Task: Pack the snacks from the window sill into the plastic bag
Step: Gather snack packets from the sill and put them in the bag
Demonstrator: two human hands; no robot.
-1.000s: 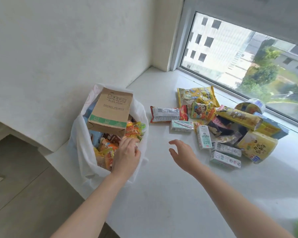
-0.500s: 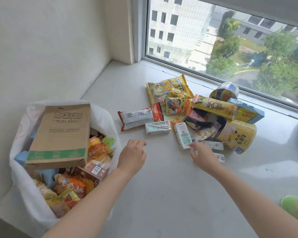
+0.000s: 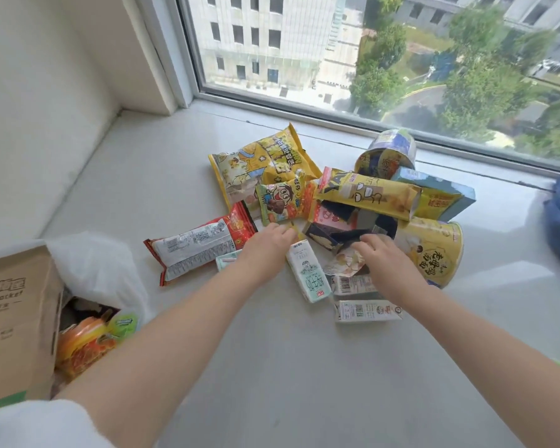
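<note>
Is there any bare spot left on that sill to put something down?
Yes: the window sill is bare in front, below the milk cartons, and in the far left corner between the wall and the yellow chip bag. The middle is crowded: both hands, left hand and right hand, are in the snack pile.

White window sill (image 3: 272, 367) bears snacks (image 3: 307, 202), plastic bag (image 3: 104, 270), perhaps touching.

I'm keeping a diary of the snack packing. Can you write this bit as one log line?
step: reaching into snack pile | left hand: at pile, grip unclear | right hand: at pile, grip unclear | plastic bag: partly filled
</note>
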